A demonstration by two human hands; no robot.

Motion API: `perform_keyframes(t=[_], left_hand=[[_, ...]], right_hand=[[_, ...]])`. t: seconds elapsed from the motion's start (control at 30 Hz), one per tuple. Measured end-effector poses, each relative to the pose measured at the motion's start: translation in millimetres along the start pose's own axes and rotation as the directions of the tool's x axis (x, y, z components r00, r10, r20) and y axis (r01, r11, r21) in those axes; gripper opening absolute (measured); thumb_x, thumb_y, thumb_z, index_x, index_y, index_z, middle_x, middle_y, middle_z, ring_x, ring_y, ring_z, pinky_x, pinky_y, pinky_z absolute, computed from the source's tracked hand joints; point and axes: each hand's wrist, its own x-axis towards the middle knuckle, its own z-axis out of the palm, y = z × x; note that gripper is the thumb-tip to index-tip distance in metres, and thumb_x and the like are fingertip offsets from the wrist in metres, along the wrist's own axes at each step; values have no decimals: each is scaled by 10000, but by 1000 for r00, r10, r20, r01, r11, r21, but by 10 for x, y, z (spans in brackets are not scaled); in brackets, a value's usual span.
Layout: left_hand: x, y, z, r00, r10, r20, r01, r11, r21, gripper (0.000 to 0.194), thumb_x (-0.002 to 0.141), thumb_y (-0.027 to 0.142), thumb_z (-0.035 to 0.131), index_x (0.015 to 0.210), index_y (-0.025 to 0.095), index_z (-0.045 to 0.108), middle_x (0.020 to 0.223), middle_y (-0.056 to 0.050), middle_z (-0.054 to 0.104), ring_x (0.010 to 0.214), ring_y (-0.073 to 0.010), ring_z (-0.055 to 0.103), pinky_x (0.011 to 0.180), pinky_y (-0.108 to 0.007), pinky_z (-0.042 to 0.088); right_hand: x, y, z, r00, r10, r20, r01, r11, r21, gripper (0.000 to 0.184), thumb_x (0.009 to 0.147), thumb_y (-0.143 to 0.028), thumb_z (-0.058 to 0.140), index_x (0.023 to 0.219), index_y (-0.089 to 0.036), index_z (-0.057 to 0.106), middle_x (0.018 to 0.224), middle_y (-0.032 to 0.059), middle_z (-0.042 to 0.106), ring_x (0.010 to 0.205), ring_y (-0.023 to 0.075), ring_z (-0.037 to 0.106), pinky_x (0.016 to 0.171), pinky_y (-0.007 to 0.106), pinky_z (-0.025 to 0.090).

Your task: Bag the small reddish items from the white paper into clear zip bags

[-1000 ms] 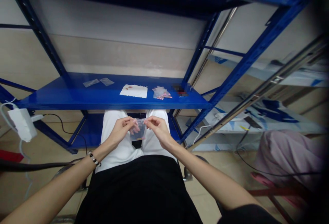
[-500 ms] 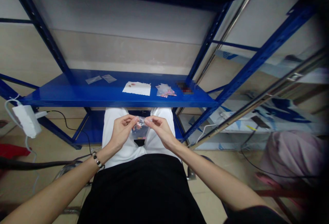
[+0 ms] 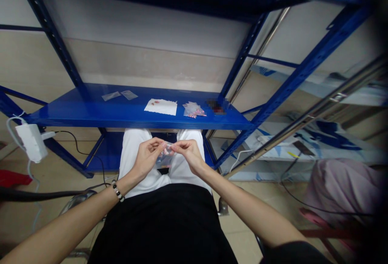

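Over my lap, a small clear plastic bag (image 3: 165, 160) hangs between my two hands. My left hand (image 3: 149, 155) pinches its upper left edge, and my right hand (image 3: 188, 153) pinches the upper right edge. Small pinkish and yellowish bits show low in the bag, too small to name. On the blue shelf (image 3: 121, 115) ahead lies a white sheet (image 3: 162, 107) with a few small reddish pieces on it. Right of the sheet is a pile of clear bags (image 3: 194, 109) with pink bits inside. Two flat clear bags (image 3: 129, 95) lie at the left of the shelf.
A pixelated dark item (image 3: 217, 105) lies at the shelf's right end. A white power strip (image 3: 31, 142) hangs by the left post. The shelf's front edge runs just beyond my knees. At the right, a person's clothed leg (image 3: 342, 187) is near a lower shelf.
Both hands have shifted slightly, and the bag's top is more crumpled between my fingers. The camera view has moved a little; the things on the shelf lie as before.
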Motion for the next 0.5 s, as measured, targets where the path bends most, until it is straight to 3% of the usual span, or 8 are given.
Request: perform_keyframes(t=[0.23,0.5], left_hand=[[57,-1,-66,993,34,-113,-38,999,-32,250,827,394,683,860,147,675,711,-35,695,643,-148,624,596,-237,455],[96,32,-110,999,-1,-48,0,1000,-20,241,816,371,700,865,136,682,750,-78,738,670,-183,670,624,-274,489]], right_hand=[[8,11,-10,999,-20,-42,22,999,45,256,749,-411,771,849,-176,766,780,55,729,717,167,636,735,296,484],[27,8,-20,992,-78,-101,76,997,-25,230,761,-400,764,834,-182,757,763,42,703,720,158,596,710,283,463]])
